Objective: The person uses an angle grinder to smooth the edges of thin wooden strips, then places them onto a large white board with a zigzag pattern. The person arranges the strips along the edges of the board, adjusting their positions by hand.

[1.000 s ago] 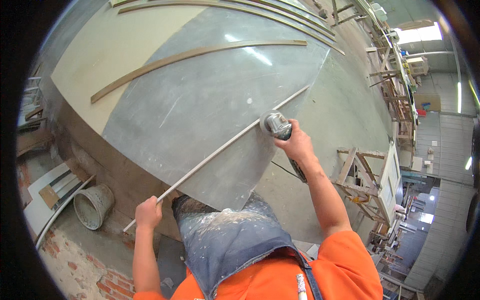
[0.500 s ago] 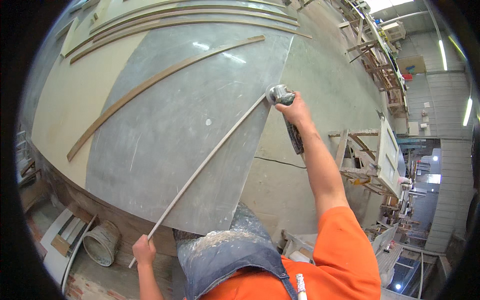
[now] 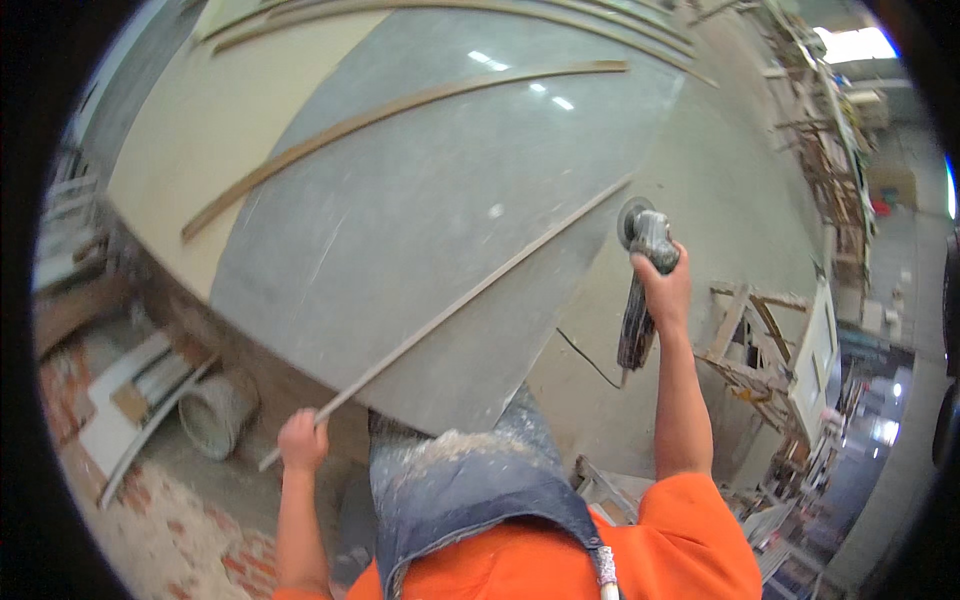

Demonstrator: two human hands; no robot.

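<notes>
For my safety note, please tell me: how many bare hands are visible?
2. The left hand grips the thin strip near its lower end, at lower left; the right hand grips the grinder, right of centre. Others may be hidden farther off.

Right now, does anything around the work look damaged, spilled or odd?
The strip and grinder show no obvious damage. Pale smears stand out on the dark apron; at lower left, patchy coating exposes red brick.

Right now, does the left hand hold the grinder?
No, the grinder is in the right hand, while the left hand grips the thin strip near its lower end.
</notes>
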